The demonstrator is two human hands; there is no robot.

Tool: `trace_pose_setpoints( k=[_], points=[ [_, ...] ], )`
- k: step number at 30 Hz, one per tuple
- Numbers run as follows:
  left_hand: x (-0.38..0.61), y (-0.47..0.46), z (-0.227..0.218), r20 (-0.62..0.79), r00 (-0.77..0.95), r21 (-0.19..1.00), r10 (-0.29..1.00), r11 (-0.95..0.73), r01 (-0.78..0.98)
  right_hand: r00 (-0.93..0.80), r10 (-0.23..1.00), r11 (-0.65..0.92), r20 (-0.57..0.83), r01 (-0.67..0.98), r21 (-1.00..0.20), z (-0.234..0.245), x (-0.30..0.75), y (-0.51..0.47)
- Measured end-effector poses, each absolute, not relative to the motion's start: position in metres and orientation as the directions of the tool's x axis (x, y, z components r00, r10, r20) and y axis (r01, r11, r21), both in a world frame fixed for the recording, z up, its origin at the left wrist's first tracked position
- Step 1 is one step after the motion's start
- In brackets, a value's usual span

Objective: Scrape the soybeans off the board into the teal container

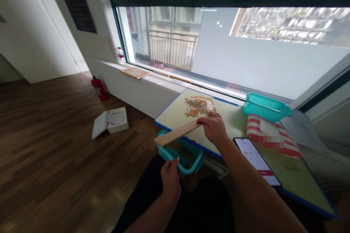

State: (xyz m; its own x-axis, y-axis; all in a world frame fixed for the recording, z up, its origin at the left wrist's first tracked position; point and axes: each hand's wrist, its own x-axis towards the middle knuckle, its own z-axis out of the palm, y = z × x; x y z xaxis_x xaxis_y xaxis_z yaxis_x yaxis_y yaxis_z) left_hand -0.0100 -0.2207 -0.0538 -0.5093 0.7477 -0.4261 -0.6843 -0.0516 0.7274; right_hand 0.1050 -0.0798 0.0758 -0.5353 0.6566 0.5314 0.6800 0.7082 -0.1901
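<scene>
My right hand (214, 127) is closed around one end of a flat wooden board (177, 133). The board slants down to the left, over the table's edge and above a teal plastic basket (197, 164). With thumb over the near rim, my left hand (171, 178) grips that basket below the table edge. Small brownish grains lie inside it, partly hidden by the board. Beyond my right hand, a heap of mixed grains (199, 105), orange-brown and white, is spread on the pale yellow table (232, 122) with a blue edge.
Right on the table are a second teal basket (266, 107), a red-and-white striped cloth item (273, 134) and a phone (257, 162). A radiator (153, 96) runs below the window, with a wooden board (135, 72) on its sill. An open white box (117, 120) and a fire extinguisher (99, 88) stand on the floor.
</scene>
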Motion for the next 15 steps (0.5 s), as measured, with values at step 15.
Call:
trace_pose_setpoints(
  k=[15],
  points=[
    [0.022,-0.231,-0.053,-0.383,-0.465,0.789,0.798,0.02,-0.615,-0.509,0.636,0.697,0.581,0.702,-0.148,0.081,0.127,-0.118]
  ],
)
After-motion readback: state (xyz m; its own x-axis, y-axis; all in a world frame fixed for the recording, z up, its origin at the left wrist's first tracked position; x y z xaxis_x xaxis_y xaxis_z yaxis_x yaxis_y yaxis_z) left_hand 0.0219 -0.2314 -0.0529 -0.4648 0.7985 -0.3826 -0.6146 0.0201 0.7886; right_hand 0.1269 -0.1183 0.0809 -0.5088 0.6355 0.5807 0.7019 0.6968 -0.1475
